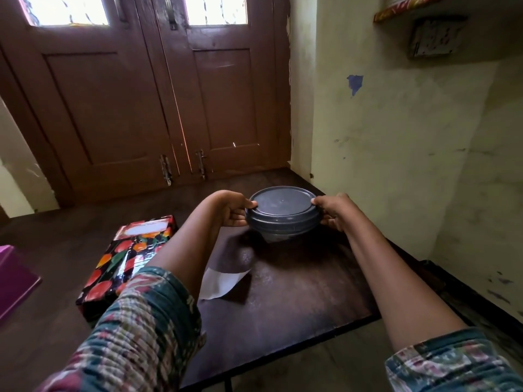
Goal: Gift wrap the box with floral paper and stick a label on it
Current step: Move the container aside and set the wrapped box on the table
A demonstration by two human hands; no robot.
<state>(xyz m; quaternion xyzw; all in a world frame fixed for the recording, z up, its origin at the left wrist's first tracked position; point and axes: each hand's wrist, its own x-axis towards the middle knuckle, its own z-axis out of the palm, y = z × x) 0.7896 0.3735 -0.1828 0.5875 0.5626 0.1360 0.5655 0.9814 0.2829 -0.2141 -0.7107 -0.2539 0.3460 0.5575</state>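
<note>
While the wrapped box (127, 261), label (145, 229) on its top, lies on the floor left of the table (297, 301), both hands grip a round grey container (283, 215). Left hand (233, 209) and right hand (335, 212) clasp opposite rims; it seems raised slightly. White paper (222, 282) lies near.

A modest home: brown wooden double doors (147, 89) with 2 glass panes, stained yellowish plaster wall (396, 131), dark floor (56, 244), and a cloth-lined wall shelf (402, 9).

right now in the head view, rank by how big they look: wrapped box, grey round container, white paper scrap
1. wrapped box, though the left arm hides part of it
2. grey round container, held by the left hand and right hand
3. white paper scrap, clearly smallest

The box lies nearer the camera, so ranks 1 and 2 are uncertain.
</note>
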